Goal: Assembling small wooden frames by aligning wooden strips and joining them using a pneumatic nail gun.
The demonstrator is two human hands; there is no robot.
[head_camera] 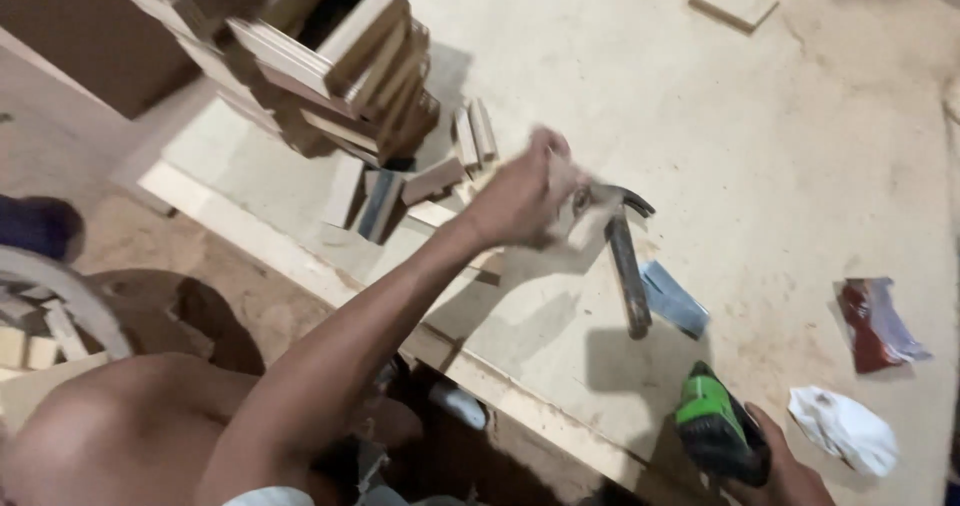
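Green-black drill (718, 434), dark hammer (622, 256), red wrapper (872, 324).

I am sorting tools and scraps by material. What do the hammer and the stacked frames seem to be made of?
The hammer: head looks like bare grey metal with a dull shine; the dark handle could be metal or rubber, too blurred to tell. The stacked frames: pale unfinished wood, probably plywood, since layered edges show.

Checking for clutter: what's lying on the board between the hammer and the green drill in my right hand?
In the head view, a small blue-grey flat piece lies beside the hammer, above the green drill in the right hand; otherwise bare board.
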